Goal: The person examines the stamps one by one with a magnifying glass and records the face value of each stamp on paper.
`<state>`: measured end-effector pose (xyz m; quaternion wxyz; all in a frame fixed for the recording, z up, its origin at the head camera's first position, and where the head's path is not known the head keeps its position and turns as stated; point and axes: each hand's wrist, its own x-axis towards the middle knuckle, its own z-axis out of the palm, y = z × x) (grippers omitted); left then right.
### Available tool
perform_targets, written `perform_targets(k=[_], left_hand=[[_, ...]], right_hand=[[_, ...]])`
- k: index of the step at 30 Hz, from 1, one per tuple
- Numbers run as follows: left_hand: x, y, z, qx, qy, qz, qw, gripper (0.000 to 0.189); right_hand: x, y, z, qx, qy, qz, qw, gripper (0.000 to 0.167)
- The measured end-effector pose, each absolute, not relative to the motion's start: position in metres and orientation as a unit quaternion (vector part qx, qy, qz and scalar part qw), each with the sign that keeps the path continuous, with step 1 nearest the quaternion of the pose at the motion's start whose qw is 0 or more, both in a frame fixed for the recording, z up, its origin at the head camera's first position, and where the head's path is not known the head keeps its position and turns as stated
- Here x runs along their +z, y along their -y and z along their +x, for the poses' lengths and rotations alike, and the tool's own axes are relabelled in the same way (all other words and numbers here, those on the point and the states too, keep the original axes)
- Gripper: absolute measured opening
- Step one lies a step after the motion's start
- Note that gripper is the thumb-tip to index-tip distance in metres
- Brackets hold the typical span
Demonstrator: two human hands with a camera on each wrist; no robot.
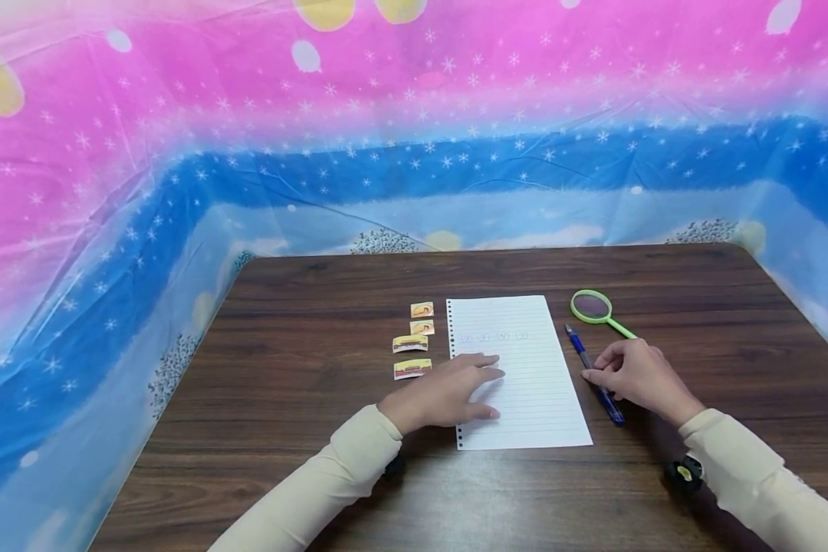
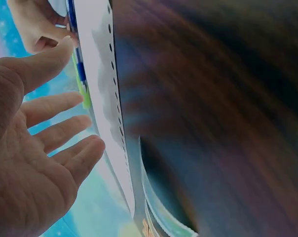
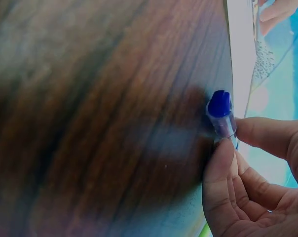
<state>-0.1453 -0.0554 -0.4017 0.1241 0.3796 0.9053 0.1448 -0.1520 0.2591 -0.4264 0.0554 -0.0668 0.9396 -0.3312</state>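
The blue pen lies on the wooden table just right of the lined sheet — light, stiff, smooth, probably best taken mid-barrel. The right hand pinches it between thumb and fingertips. The left hand rests flat, fingers straight, on the sheet's left edge. No containers show — only a green magnifying glass and small cards.

left hand flat, right hand pinching

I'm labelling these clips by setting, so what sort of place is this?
Probably a makeshift desk for recording: a dark wooden table walled in by a starry pink-and-blue plastic sheet, with lined paper, a blue pen and a green magnifying glass.
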Motion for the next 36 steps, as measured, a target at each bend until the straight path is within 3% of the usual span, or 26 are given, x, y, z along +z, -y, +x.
perform_targets(k=[19,25,36], left_hand=[[-0.411,0.053,-0.144,0.095,-0.907,0.396,0.106,0.057],[-0.411,0.053,-0.144,0.097,-0.907,0.396,0.105,0.057],[-0.412,0.053,-0.144,0.102,-0.908,0.392,0.110,0.058]], right_hand=[[-0.420,-0.267,-0.156,-0.338,-0.938,-0.036,0.062,0.022],[-0.413,-0.272,-0.158,-0.421,-0.903,-0.040,0.082,0.026],[-0.403,-0.277,-0.159,-0.497,-0.865,-0.043,0.047,0.038]])
